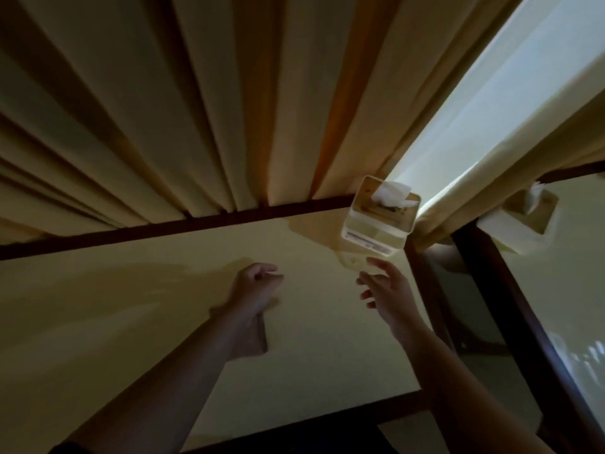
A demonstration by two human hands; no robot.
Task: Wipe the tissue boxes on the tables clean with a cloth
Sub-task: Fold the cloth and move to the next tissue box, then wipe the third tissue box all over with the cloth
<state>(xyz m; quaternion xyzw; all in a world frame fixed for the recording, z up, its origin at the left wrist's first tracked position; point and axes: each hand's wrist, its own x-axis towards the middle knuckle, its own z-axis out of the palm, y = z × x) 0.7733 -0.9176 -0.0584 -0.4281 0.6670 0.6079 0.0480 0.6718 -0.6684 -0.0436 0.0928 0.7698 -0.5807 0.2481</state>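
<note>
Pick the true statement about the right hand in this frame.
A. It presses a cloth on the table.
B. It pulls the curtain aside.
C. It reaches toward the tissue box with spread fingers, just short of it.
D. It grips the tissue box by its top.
C: the right hand has its fingers spread and extended toward the tissue box at the table's far right corner, with a small gap left and nothing held.

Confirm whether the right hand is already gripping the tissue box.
No, the right hand reaches with spread fingers just short of the tissue box.
</note>
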